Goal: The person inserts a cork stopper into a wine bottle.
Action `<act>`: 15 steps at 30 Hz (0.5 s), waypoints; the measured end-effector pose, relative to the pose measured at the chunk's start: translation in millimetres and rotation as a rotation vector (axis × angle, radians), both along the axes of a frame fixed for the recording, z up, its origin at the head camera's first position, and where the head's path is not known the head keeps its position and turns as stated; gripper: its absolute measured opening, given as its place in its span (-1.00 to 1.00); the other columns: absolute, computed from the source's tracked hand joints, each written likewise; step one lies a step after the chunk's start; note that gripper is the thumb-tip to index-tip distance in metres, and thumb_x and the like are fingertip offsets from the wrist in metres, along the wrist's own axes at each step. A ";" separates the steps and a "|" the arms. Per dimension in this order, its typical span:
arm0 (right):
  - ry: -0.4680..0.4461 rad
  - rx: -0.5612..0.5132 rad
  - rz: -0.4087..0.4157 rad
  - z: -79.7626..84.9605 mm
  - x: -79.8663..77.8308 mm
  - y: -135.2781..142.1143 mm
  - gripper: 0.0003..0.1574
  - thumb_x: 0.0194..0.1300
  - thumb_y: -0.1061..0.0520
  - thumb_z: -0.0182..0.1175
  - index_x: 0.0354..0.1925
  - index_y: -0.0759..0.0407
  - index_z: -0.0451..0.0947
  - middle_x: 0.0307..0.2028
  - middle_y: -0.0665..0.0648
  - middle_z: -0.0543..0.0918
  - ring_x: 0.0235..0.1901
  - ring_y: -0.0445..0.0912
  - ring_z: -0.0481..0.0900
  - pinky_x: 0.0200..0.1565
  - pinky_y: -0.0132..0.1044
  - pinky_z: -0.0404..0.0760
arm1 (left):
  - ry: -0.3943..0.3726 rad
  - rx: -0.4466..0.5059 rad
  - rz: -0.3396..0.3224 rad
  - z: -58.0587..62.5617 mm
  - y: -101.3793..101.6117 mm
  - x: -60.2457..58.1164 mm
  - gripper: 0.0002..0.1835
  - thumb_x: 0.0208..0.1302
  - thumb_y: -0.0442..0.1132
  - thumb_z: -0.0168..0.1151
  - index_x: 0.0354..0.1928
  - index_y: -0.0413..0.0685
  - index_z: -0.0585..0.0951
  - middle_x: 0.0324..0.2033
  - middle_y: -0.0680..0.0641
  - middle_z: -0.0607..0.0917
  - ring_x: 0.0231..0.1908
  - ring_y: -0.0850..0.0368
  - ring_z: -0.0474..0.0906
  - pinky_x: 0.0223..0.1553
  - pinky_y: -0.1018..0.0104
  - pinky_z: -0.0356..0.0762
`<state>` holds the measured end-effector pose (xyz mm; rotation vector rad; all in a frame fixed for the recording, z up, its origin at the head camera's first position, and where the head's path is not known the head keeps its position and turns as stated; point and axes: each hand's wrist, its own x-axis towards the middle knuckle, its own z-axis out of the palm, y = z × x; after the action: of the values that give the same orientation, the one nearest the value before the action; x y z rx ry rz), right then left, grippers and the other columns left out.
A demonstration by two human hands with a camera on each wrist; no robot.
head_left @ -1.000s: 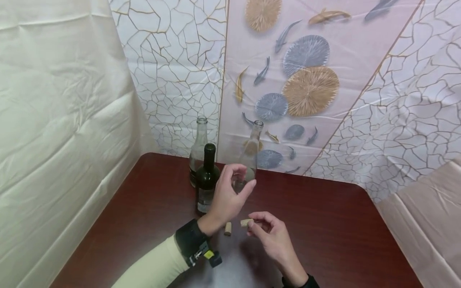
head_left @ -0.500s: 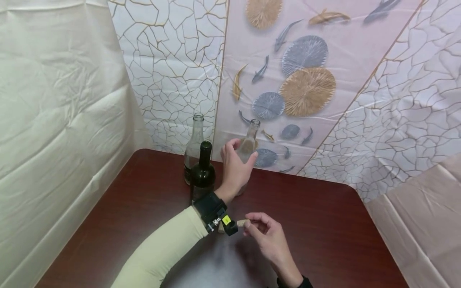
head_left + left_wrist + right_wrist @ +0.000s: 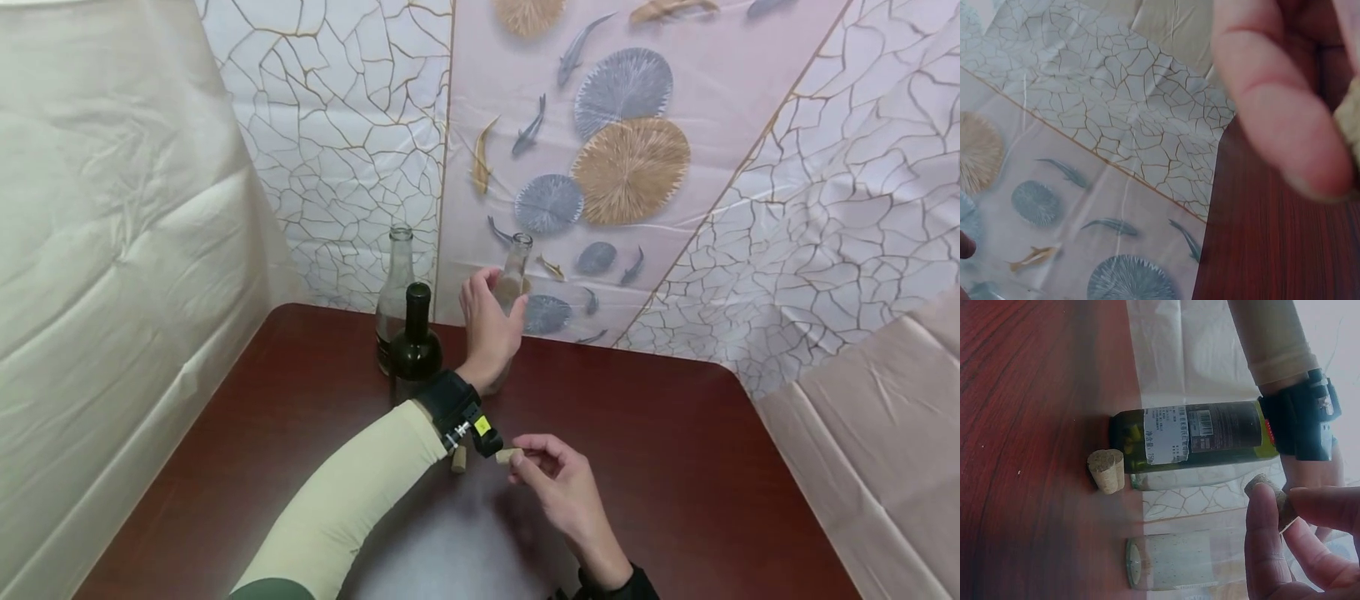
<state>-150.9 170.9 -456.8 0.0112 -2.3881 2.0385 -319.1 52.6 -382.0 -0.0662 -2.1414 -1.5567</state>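
My left hand (image 3: 491,321) reaches to the back and grips a clear glass bottle (image 3: 519,252) at its upper part, thumb on the right side and fingers on the left. The bottle stands upright on the table; its base (image 3: 1172,561) shows in the right wrist view. Between thumb and fingers my right hand (image 3: 564,487) pinches a cork (image 3: 507,456), held nearly level nearer the front. Another cork (image 3: 459,460) stands on the table just left of it; in the right wrist view two standing corks (image 3: 1107,472) overlap there.
A dark green wine bottle (image 3: 417,346) with a label stands left of my left wrist. Behind it is a second clear bottle (image 3: 393,292). Patterned cloth (image 3: 345,150) hangs along the back edge of the dark red table (image 3: 660,467).
My left hand has moved up and away, from in front of the clear bottle to around its upper part. My right hand keeps the cork in nearly the same place.
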 end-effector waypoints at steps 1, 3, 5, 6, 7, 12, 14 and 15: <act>0.005 0.000 0.002 -0.4 -0.7 -0.1 -0.77 0.37 0.32 0.34 -0.01 0.31 0.67 -0.23 0.42 0.76 -0.40 -0.12 0.77 -0.18 -0.23 0.78 | -0.001 -0.003 0.003 -0.1 -0.5 -1.8 -0.43 0.37 -0.20 0.40 0.31 -0.11 0.39 0.20 -0.15 0.48 0.25 -0.05 0.35 0.33 0.07 0.38; 0.009 0.000 0.003 -1.0 -1.8 -0.3 -0.77 0.37 0.33 0.33 0.00 0.33 0.67 -0.23 0.42 0.76 -0.41 -0.13 0.76 -0.19 -0.27 0.77 | -0.007 -0.016 0.010 -0.5 -1.3 -4.7 -0.47 0.39 -0.21 0.38 0.29 -0.12 0.41 0.19 -0.14 0.50 0.25 -0.04 0.36 0.33 0.09 0.38; 0.009 0.000 -0.002 -1.4 -2.3 -0.5 -0.77 0.37 0.34 0.33 -0.01 0.32 0.67 -0.24 0.40 0.76 -0.41 -0.14 0.76 -0.21 -0.29 0.76 | -0.019 -0.029 0.013 -1.0 -1.7 -6.9 -0.49 0.40 -0.20 0.36 0.29 -0.11 0.42 0.18 -0.13 0.50 0.24 -0.03 0.36 0.33 0.10 0.38; 0.008 0.000 -0.005 -1.5 -2.4 -0.4 -0.77 0.37 0.35 0.33 -0.01 0.32 0.68 -0.24 0.40 0.76 -0.41 -0.14 0.76 -0.21 -0.29 0.76 | -0.023 -0.033 0.011 -1.3 -1.8 -7.5 -0.50 0.40 -0.20 0.36 0.29 -0.11 0.43 0.18 -0.13 0.50 0.24 -0.03 0.36 0.33 0.09 0.39; 0.008 0.000 -0.007 -1.6 -2.6 -0.3 -0.77 0.37 0.35 0.33 -0.01 0.32 0.68 -0.24 0.40 0.76 -0.41 -0.14 0.76 -0.21 -0.28 0.76 | -0.027 -0.039 0.008 -1.5 -2.0 -7.9 -0.50 0.41 -0.19 0.35 0.29 -0.10 0.43 0.17 -0.13 0.50 0.24 -0.03 0.37 0.32 0.09 0.40; 0.003 0.006 -0.008 -0.6 -2.9 0.5 -0.77 0.38 0.32 0.33 0.00 0.31 0.68 -0.22 0.39 0.76 -0.40 -0.13 0.76 -0.21 -0.28 0.76 | -0.032 -0.067 -0.009 -2.5 -2.4 -8.2 -0.50 0.44 -0.17 0.33 0.32 -0.07 0.42 0.18 -0.11 0.49 0.22 0.00 0.37 0.30 0.11 0.42; -0.005 0.007 -0.008 -0.4 -3.4 1.5 -0.76 0.38 0.31 0.33 0.01 0.30 0.68 -0.21 0.37 0.76 -0.38 -0.13 0.77 -0.19 -0.26 0.77 | -0.033 -0.078 -0.011 -2.5 -2.4 -7.4 -0.51 0.45 -0.15 0.32 0.31 -0.06 0.41 0.18 -0.10 0.48 0.22 0.01 0.37 0.29 0.13 0.43; -0.009 0.004 -0.007 -0.6 -3.9 2.2 -0.76 0.39 0.31 0.33 0.01 0.30 0.69 -0.20 0.37 0.76 -0.38 -0.13 0.77 -0.18 -0.24 0.78 | -0.031 -0.080 -0.015 -2.3 -2.4 -6.6 -0.52 0.46 -0.15 0.32 0.31 -0.06 0.41 0.18 -0.09 0.48 0.22 0.02 0.37 0.29 0.13 0.43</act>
<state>-154.8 173.1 -457.4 -0.0062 -2.3944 2.0347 -325.7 50.2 -384.3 -0.0852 -2.2322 -1.4889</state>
